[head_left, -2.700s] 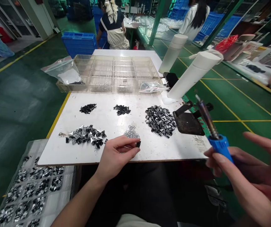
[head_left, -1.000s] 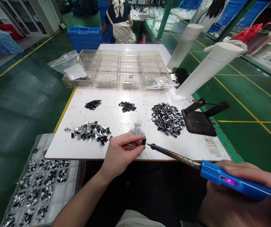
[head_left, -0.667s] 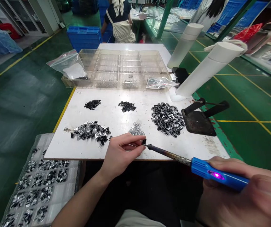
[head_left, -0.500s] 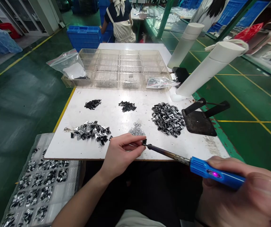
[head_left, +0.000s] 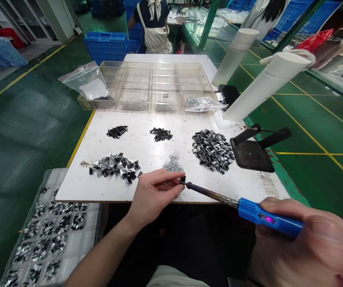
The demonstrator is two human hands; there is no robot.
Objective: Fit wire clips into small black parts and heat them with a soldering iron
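Left hand (head_left: 153, 195) is pinching one small black part (head_left: 183, 180) near the front edge of the white worktop (head_left: 78, 187), and the right hand (head_left: 300, 243) grips a blue soldering iron (head_left: 267, 217), tip right against that part. Five loose piles (head_left: 212, 151) sit on the worktop. The clear divided tray (head_left: 156, 88) along the back edge has bits in its front compartments; the plastic tray (head_left: 48, 235) off the front-left corner is loaded with black-and-silver parts (head_left: 48, 229).

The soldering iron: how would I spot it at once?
At the white work board's near edge, find the right hand. It holds the soldering iron, set apart by its blue handle, small purple light and thin metal shaft.
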